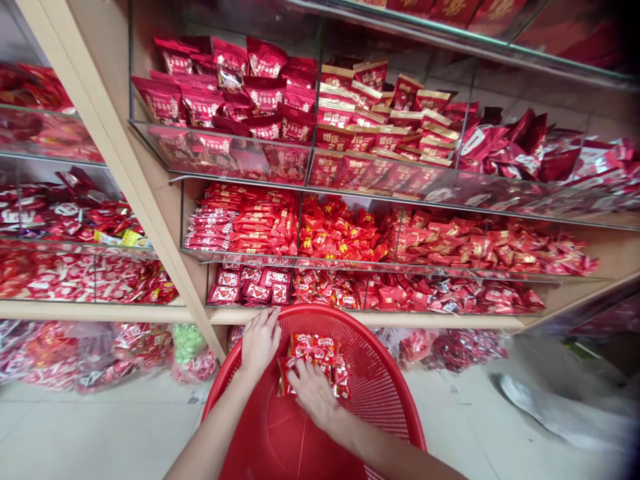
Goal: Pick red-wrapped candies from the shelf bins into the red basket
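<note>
The person's right hand (314, 392) reaches into a round red plastic mesh basket (300, 443), its fingers spread and slightly curled over small red-and-white candy packets (320, 348) that lie together inside, toward the basket's far side; whether they grip 1 cannot be told. The left hand (261, 341) rests on the basket's far left rim, fingers bent over it, not closed in a fist. Around the basket is a pale tiled floor (450, 413). Beyond it, clear plastic bags of wrapped sweets (463, 348) sit below a light wooden shelf unit (380, 321), where 3 tiers behind clear panels hold red, pink and gold packets (340, 230).
</note>
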`<state>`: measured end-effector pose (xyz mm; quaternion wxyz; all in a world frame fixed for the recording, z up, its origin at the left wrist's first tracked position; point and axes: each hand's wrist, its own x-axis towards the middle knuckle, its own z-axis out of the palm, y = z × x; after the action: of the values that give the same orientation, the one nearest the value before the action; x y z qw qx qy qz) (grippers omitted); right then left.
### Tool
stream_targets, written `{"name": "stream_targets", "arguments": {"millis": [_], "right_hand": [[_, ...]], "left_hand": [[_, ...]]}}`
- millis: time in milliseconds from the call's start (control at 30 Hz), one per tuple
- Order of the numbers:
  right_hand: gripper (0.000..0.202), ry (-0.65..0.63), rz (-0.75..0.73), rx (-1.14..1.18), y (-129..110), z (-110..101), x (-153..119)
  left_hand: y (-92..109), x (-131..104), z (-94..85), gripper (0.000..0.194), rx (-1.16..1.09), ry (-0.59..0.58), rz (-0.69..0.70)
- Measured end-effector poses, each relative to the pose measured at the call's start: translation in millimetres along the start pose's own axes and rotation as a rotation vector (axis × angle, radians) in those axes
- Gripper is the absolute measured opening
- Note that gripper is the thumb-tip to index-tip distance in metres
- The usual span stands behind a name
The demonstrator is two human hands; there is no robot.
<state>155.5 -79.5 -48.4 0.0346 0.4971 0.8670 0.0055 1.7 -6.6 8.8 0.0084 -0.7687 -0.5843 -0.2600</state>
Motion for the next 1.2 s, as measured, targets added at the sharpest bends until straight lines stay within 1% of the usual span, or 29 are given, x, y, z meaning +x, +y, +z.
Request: {"name": "stream_targets", "arguments": {"millis": [67, 100, 167, 200, 267, 333, 400, 467, 500, 567, 633, 667, 733, 900, 1033, 1200], "right_hand": [[0.033, -0.012, 0.021, 0.004, 2, -2, 0], [0.038, -0.014, 0.020, 0.024, 2, -6, -1], [0.050, 0.009, -0.002, 0.092, 6, -18, -3], [0.052, 0.040, -0.017, 0.133, 9, -27, -4], [0.042, 0.132, -0.034, 0.207, 21, -45, -2], [0.025, 0.246, -0.001, 0.267, 42, -64, 4], [0.017, 0.350, 0.094, 0.323, 72, -78, 13], [0.016, 0.406, 0.234, 0.390, 103, -86, 24], [0.015, 0.399, 0.326, 0.430, 118, -87, 30], [0.014, 0.334, 0.535, 0.524, 141, -86, 43], [0.012, 0.270, 0.702, 0.635, 155, -81, 54], [0.009, 0.255, 0.751, 0.683, 159, -78, 60], [0.006, 0.255, 0.795, 0.755, 163, -71, 71], [0.017, 0.290, 0.847, 0.913, 164, -57, 88], [0.021, 0.364, 0.811, 1.104, 163, -56, 89], [0.025, 0.505, 0.696, 1.299, 161, -62, 83]], "left_hand": [[0, 0, -0.2, 0.042, -0.001, 0.001, -0.001], [0, 1, -0.4, 0.042, -0.001, 0.002, -0.003], [0, 1, -0.9, 0.042, -0.003, 0.001, -0.004], [0, 1, -1.1, 0.042, -0.004, -0.001, -0.004], [0, 1, -1.2, 0.043, -0.002, -0.006, -0.004], [0, 1, -0.8, 0.043, 0.001, -0.006, -0.007], [-1, 1, 0.2, 0.042, 0.003, -0.003, -0.008], [-1, 1, 1.3, 0.042, 0.005, -0.001, -0.006], [-2, 1, 1.9, 0.042, 0.006, -0.001, -0.006], [-2, 1, 2.8, 0.042, 0.010, 0.001, -0.006], [-3, 1, 3.2, 0.042, 0.010, 0.007, -0.004], [-3, 1, 3.2, 0.042, 0.008, 0.009, -0.002], [-3, 1, 2.9, 0.041, 0.005, 0.010, 0.000], [-3, 0, 2.1, 0.043, 0.007, 0.010, -0.001], [-2, 0, 2.6, 0.043, 0.016, 0.010, -0.004], [-2, 0, 2.8, 0.043, 0.015, 0.011, -0.005]]}}
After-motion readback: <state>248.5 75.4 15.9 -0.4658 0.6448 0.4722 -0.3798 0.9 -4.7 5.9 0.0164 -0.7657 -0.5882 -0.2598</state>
